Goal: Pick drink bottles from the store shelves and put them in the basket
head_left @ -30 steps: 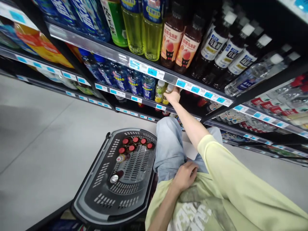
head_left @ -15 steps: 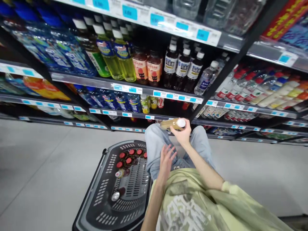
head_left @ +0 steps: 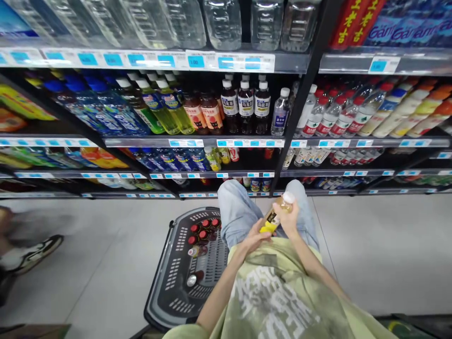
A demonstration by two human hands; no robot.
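A drink bottle (head_left: pixel 271 219) with a white cap, pale amber contents and a black and yellow label lies tilted over my lap. My right hand (head_left: pixel 290 219) is closed round its upper part, just below the cap. At the bottle's lower end my left hand (head_left: pixel 255 239) grips the base, its fingers partly hidden. To the left of my legs stands a dark grey shopping basket (head_left: pixel 163 291). Several red-capped bottles (head_left: pixel 204 234) are grouped at its far end. Nearer in the basket are a bottle with a pale cap (head_left: pixel 197 251) and a silver-topped container (head_left: pixel 192 280).
Ahead, black shelves (head_left: pixel 141 141) hold rows of drinks, including dark bottles with white labels (head_left: pixel 245 106) and red-capped water bottles (head_left: pixel 334 120). Large clear bottles (head_left: pixel 222 23) line the upper shelf. Another person's shoe (head_left: pixel 38 254) is on the floor at left.
The bottle has come down and closer to my body, its cap now pointing up and right. My left hand, previously apart with fingers spread, has taken hold of its base. Another person's foot has appeared.
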